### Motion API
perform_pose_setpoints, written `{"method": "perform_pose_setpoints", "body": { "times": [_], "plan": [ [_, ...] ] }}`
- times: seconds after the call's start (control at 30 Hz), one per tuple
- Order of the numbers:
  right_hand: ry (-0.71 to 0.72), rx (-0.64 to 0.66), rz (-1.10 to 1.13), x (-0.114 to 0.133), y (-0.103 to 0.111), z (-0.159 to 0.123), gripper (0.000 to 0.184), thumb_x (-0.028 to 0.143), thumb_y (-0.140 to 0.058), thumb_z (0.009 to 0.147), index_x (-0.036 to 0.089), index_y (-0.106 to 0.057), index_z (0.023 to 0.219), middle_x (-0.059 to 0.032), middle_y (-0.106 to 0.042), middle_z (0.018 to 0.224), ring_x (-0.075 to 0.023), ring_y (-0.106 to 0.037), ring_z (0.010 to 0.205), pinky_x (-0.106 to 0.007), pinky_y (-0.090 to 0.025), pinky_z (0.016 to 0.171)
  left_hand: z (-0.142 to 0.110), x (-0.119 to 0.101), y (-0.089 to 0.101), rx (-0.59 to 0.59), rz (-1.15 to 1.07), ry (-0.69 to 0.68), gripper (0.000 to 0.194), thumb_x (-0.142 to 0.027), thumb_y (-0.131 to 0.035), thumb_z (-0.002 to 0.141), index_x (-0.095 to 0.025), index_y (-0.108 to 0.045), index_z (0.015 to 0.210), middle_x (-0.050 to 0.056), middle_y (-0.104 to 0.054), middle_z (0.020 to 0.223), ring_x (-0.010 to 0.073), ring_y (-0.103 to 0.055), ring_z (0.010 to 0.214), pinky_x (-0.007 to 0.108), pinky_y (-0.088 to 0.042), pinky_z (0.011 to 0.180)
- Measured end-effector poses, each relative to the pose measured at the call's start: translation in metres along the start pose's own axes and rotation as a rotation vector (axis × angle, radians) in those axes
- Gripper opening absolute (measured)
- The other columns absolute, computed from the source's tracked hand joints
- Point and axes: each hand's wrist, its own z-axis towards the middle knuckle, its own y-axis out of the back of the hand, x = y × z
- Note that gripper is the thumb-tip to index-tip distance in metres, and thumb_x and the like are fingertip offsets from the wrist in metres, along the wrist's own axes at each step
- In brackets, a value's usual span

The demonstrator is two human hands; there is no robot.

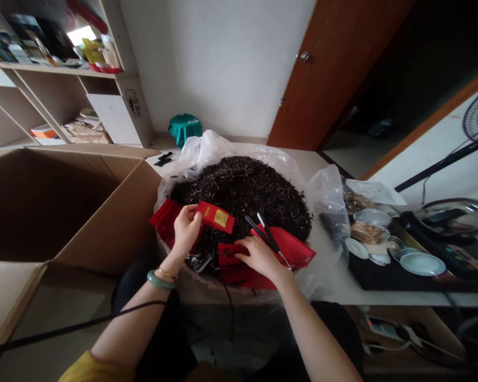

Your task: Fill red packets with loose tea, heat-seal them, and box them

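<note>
My left hand [186, 229] pinches a small red packet [217, 217] with a gold label, held above a large heap of dark, dry tea leaves [258, 188]. My right hand [258, 255] has thumb and fingers at a red packet [231, 255] lying at the heap's near edge. What looks like a pair of tweezers [267, 233], one arm black and one pale, lies tucked in that hand, tips pointing away. More red packets [297, 246] fan out to its right. Another red stack [165, 216] is partly behind my left hand. A small metallic object [200, 261] sits between the hands.
The leaves rest in a clear plastic bag [207, 146] on a pale table [334, 265]. An open cardboard box [99, 212] stands at the left. To the right are a pale bowl [422, 262] and a small cup [357, 248]. A black cord [83, 322] crosses my left forearm.
</note>
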Motion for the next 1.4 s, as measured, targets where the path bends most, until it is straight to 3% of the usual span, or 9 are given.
{"method": "perform_pose_setpoints", "body": {
  "times": [0.17, 0.3, 0.4, 0.5, 0.63, 0.8, 0.97, 1.23, 1.4],
  "plan": [
    [0.004, -0.012, -0.021, -0.002, -0.002, 0.001, 0.029, 0.023, -0.065, 0.083, 0.016, -0.067, 0.111, -0.0115, -0.07, 0.106, -0.0253, -0.061, 0.104, -0.04, -0.043, 0.098, 0.004, -0.005, 0.009, 0.1, 0.58, -0.05, 0.044, -0.024, -0.054, 0.077, -0.021, -0.053, 0.121, -0.002, -0.063, 0.065, 0.0183, -0.06, 0.065, 0.026, -0.041, 0.06],
    [-0.006, -0.017, -0.002, 0.0, 0.001, 0.0, 0.027, 0.022, -0.064, 0.085, 0.016, -0.067, 0.111, -0.0122, -0.069, 0.107, -0.0255, -0.062, 0.105, -0.04, -0.045, 0.096, 0.008, -0.005, 0.017, 0.161, 0.842, -0.1, 0.045, -0.03, -0.049, 0.083, -0.02, -0.051, 0.127, 0.006, -0.069, 0.089, 0.0255, -0.062, 0.087, 0.032, -0.045, 0.073],
    [0.005, -0.015, -0.001, 0.0, 0.002, -0.001, 0.027, 0.022, -0.064, 0.085, 0.017, -0.067, 0.111, -0.0113, -0.069, 0.106, -0.025, -0.062, 0.104, -0.04, -0.044, 0.097, 0.009, 0.0, 0.021, 0.183, 1.023, -0.226, 0.05, -0.035, -0.053, 0.082, -0.017, -0.052, 0.129, 0.014, -0.062, 0.116, 0.031, -0.054, 0.106, 0.038, -0.045, 0.084],
    [0.005, -0.01, -0.009, 0.0, 0.003, -0.001, 0.028, 0.022, -0.063, 0.085, 0.016, -0.067, 0.111, -0.0112, -0.069, 0.106, -0.025, -0.062, 0.104, -0.039, -0.045, 0.097, 0.009, 0.005, 0.022, 0.267, 1.173, -0.244, 0.056, -0.042, -0.058, 0.08, -0.018, -0.053, 0.13, 0.016, -0.055, 0.127, 0.035, -0.05, 0.11, 0.042, -0.043, 0.087],
    [0.01, 0.003, -0.008, 0.0, 0.004, -0.002, 0.028, 0.022, -0.063, 0.085, 0.016, -0.067, 0.112, -0.0113, -0.069, 0.106, -0.0242, -0.062, 0.103, -0.038, -0.046, 0.095, 0.011, 0.004, 0.023, 0.337, 1.209, -0.239, 0.044, -0.039, -0.053, 0.083, -0.021, -0.06, 0.123, 0.014, -0.059, 0.122, 0.035, -0.05, 0.11, 0.043, -0.043, 0.086],
    [-0.002, 0.022, -0.009, 0.0, 0.005, -0.002, 0.029, 0.023, -0.062, 0.086, 0.014, -0.065, 0.114, -0.012, -0.068, 0.108, -0.0248, -0.062, 0.105, -0.037, -0.045, 0.096, 0.018, 0.003, 0.033, 0.212, 1.162, -0.23, 0.041, -0.03, -0.047, 0.086, -0.02, -0.06, 0.124, 0.012, -0.057, 0.13, 0.0352, -0.043, 0.121, 0.048, -0.042, 0.092],
    [0.009, 0.01, -0.009, 0.0, 0.005, -0.001, 0.028, 0.023, -0.062, 0.086, 0.018, -0.066, 0.113, -0.0109, -0.069, 0.107, -0.0241, -0.063, 0.102, -0.038, -0.047, 0.094, 0.028, 0.012, 0.045, 0.254, 1.151, -0.191, 0.038, -0.029, -0.05, 0.084, -0.019, -0.064, 0.117, 0.013, -0.062, 0.123, 0.0344, -0.047, 0.118, 0.045, -0.045, 0.09],
    [0.013, -0.005, -0.001, -0.001, 0.004, -0.002, 0.027, 0.023, -0.062, 0.086, 0.018, -0.067, 0.112, -0.0108, -0.069, 0.107, -0.024, -0.063, 0.102, -0.038, -0.047, 0.094, 0.037, 0.026, 0.05, 0.186, 1.137, -0.234, 0.042, -0.03, -0.048, 0.083, -0.011, -0.063, 0.118, 0.02, -0.06, 0.12, 0.0332, -0.055, 0.112, 0.042, -0.044, 0.093],
    [0.025, 0.003, 0.009, 0.0, 0.006, -0.002, 0.027, 0.023, -0.061, 0.086, 0.018, -0.067, 0.112, -0.0102, -0.069, 0.107, -0.0232, -0.063, 0.102, -0.038, -0.047, 0.095, 0.049, 0.027, 0.065, 0.158, 1.086, -0.072, 0.04, -0.027, -0.038, 0.086, -0.015, -0.068, 0.109, 0.016, -0.071, 0.101, 0.0307, -0.065, 0.093, 0.036, -0.048, 0.08]
  ]
}}
